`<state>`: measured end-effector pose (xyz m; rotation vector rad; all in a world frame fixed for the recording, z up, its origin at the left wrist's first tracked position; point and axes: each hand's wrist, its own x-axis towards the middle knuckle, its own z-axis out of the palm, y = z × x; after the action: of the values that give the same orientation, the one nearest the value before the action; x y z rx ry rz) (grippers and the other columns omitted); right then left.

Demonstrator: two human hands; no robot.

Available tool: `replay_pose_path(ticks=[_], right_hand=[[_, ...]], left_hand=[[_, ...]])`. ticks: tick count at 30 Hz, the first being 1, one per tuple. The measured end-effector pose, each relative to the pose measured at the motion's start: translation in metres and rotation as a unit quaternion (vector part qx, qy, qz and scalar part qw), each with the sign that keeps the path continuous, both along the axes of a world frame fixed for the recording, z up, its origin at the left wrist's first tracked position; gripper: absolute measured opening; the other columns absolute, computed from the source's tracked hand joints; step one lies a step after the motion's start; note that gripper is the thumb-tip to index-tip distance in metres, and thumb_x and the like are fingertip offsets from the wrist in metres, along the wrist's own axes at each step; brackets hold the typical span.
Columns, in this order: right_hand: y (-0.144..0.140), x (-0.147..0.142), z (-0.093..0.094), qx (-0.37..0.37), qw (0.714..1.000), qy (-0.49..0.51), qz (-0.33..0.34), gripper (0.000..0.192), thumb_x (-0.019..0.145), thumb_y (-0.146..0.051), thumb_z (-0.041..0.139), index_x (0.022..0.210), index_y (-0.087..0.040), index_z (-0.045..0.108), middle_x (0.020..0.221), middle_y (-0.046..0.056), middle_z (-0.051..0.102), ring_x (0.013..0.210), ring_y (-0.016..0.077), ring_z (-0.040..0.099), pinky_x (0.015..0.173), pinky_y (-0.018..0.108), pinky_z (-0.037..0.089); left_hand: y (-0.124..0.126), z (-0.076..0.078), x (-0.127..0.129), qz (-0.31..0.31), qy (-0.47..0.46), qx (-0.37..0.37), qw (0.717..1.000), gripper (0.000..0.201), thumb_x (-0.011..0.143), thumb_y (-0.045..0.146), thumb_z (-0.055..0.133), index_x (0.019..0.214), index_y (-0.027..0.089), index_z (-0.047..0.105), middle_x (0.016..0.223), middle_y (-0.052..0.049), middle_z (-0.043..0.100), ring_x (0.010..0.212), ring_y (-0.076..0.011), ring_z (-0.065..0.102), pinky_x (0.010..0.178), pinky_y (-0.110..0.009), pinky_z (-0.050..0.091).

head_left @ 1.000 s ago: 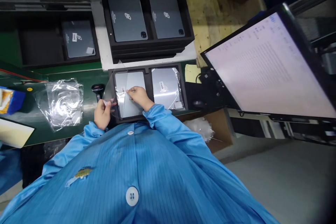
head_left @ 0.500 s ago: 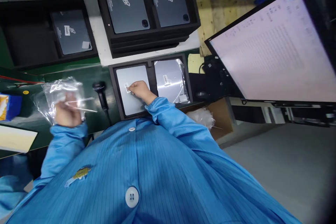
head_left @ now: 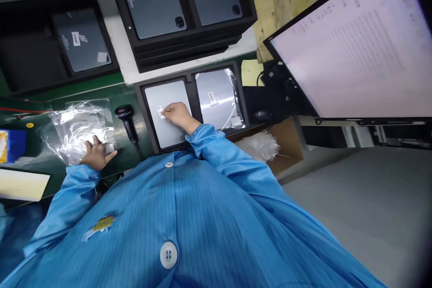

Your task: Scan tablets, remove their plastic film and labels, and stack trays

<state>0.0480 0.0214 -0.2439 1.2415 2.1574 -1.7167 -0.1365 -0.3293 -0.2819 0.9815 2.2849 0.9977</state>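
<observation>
Your right hand (head_left: 177,114) pinches the small label (head_left: 160,111) on the bare tablet (head_left: 165,112) in the tray's (head_left: 194,94) left slot, your left hand (head_left: 96,155) lies flat on the pile of clear films (head_left: 79,128), and the bagged tablet (head_left: 218,99) beside your right grip looks finished.

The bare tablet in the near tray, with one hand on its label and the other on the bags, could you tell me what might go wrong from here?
1. The right hand rests ungloved on the tablet by its small label; it may smudge the surface or skew the label.
2. The left hand presses the loose clear bags; they look slippery and could slide along the green bench.
3. The handheld scanner lies between both hands and might get knocked.
</observation>
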Motion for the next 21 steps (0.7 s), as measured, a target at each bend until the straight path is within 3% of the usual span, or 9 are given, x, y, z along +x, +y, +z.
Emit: replay_pose_path(ticks=[2, 4, 5, 7, 9, 12, 16, 19, 21], right_hand=[[-0.001, 0.001, 0.001, -0.006, 1.000, 0.008, -0.008, 0.019, 0.082, -0.028, 0.078, 0.070, -0.016, 0.069, 0.056, -0.003, 0.061, 0.058, 0.0130, 0.058, 0.063, 0.024, 0.047], [0.000, 0.005, 0.002, -0.023, 0.999, 0.022, -0.024, 0.018, 0.082, -0.028, 0.076, 0.071, -0.017, 0.067, 0.059, -0.003, 0.061, 0.060, 0.0129, 0.058, 0.064, 0.024, 0.047], [0.001, 0.009, 0.003, -0.031, 0.998, 0.030, -0.036, 0.019, 0.082, -0.029, 0.076, 0.071, -0.018, 0.066, 0.060, -0.004, 0.061, 0.060, 0.0127, 0.058, 0.064, 0.024, 0.046], [0.008, 0.023, 0.005, -0.037, 0.995, 0.049, -0.073, 0.022, 0.083, -0.032, 0.075, 0.071, -0.019, 0.062, 0.060, -0.004, 0.060, 0.060, 0.0123, 0.056, 0.063, 0.024, 0.045], [0.018, 0.044, 0.009, -0.023, 0.990, 0.064, -0.122, 0.026, 0.085, -0.035, 0.073, 0.070, -0.021, 0.058, 0.060, -0.004, 0.058, 0.059, 0.0121, 0.053, 0.061, 0.024, 0.044], [0.035, 0.082, 0.017, 0.022, 0.979, 0.057, -0.195, 0.029, 0.087, -0.039, 0.070, 0.068, -0.022, 0.054, 0.057, -0.005, 0.054, 0.056, 0.0121, 0.049, 0.057, 0.024, 0.041], [0.050, 0.117, 0.023, 0.091, 0.965, -0.002, -0.245, 0.030, 0.088, -0.037, 0.068, 0.065, -0.023, 0.054, 0.056, -0.004, 0.054, 0.056, 0.0136, 0.050, 0.056, 0.025, 0.040], [0.058, 0.117, 0.024, 0.127, 0.971, -0.047, -0.198, 0.022, 0.087, -0.027, 0.068, 0.067, -0.022, 0.060, 0.066, -0.001, 0.065, 0.066, 0.0156, 0.060, 0.066, 0.026, 0.046], [0.064, 0.106, 0.025, 0.166, 0.972, -0.065, -0.154, 0.017, 0.088, -0.023, 0.070, 0.072, -0.021, 0.065, 0.076, 0.002, 0.073, 0.076, 0.0175, 0.066, 0.073, 0.026, 0.048]], left_hand=[[0.025, 0.014, 0.010, -0.021, 0.042, -0.042, 0.998, 0.060, 0.085, 0.077, 0.064, 0.064, 0.023, 0.049, 0.059, -0.007, 0.044, 0.093, -0.0392, 0.070, 0.090, -0.053, 0.059], [0.065, 0.037, 0.031, -0.033, 0.102, -0.055, 0.993, 0.050, 0.103, 0.059, 0.047, 0.072, 0.021, 0.057, 0.066, -0.007, 0.051, 0.085, -0.0329, 0.069, 0.090, -0.049, 0.059], [0.090, 0.048, 0.046, -0.067, 0.121, -0.041, 0.990, 0.045, 0.107, 0.052, 0.043, 0.083, 0.019, 0.063, 0.079, -0.010, 0.062, 0.089, -0.0326, 0.069, 0.091, -0.050, 0.058], [0.146, 0.060, 0.079, -0.201, 0.097, -0.003, 0.975, 0.034, 0.102, 0.049, 0.056, 0.095, 0.019, 0.070, 0.102, -0.010, 0.073, 0.106, -0.0314, 0.070, 0.099, -0.045, 0.057], [0.202, 0.059, 0.109, -0.363, 0.080, 0.009, 0.928, 0.028, 0.100, 0.035, 0.060, 0.117, 0.017, 0.072, 0.132, -0.014, 0.070, 0.133, -0.0328, 0.060, 0.118, -0.048, 0.047], [0.266, 0.042, 0.127, -0.474, 0.110, -0.011, 0.873, 0.044, 0.095, 0.025, 0.062, 0.138, 0.013, 0.066, 0.151, -0.019, 0.059, 0.150, -0.0357, 0.045, 0.130, -0.060, 0.027], [0.303, 0.023, 0.118, -0.506, 0.159, 0.020, 0.847, 0.034, 0.102, 0.030, 0.048, 0.119, 0.017, 0.074, 0.130, -0.018, 0.069, 0.135, -0.0331, 0.057, 0.131, -0.063, 0.021], [0.311, 0.021, 0.112, -0.497, 0.162, 0.054, 0.851, 0.034, 0.102, 0.037, 0.047, 0.109, 0.019, 0.074, 0.124, -0.017, 0.069, 0.125, -0.0337, 0.061, 0.128, -0.064, 0.023], [0.314, 0.026, 0.111, -0.494, 0.150, 0.061, 0.854, 0.033, 0.100, 0.041, 0.047, 0.098, 0.021, 0.073, 0.112, -0.016, 0.070, 0.114, -0.0328, 0.064, 0.122, -0.062, 0.034]])
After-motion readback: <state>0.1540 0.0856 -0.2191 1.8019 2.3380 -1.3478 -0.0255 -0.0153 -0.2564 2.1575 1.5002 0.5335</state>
